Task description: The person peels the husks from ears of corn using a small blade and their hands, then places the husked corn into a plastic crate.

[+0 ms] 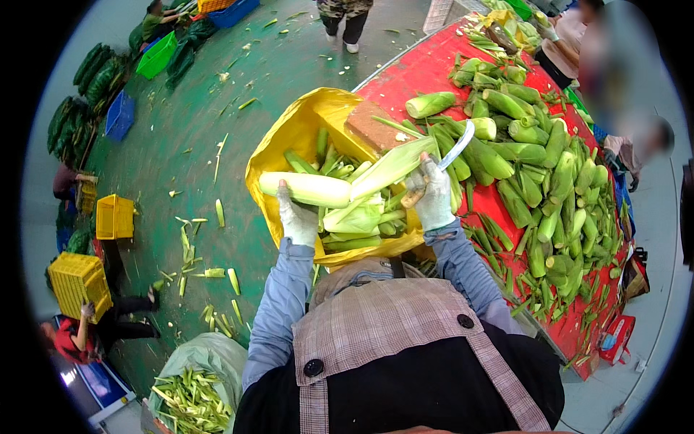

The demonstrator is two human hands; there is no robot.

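My left hand [299, 218], in a pale glove, grips a pale green ear of corn [304, 187] near its thick end. A broad husk leaf [393, 167] stretches from the ear to my right hand [435, 196], where the fingers pinch it. That same gloved hand also holds a knife with a wooden handle [412, 198]; its curved blade [458, 145] points up and to the right. Both hands are above an open yellow bag [271, 130], which contains husks and stalk pieces [355, 238]. A reddish brick [374, 126] rests on the bag's edge at the table.
Unhusked corn [542, 157] is heaped on the red tabletop [401, 73] to my right. A light green sack of trimmings [203, 347] stands at lower left. Husk scraps litter the green floor [179, 119]. One person carries a yellow crate [81, 285]; other people are across the table.
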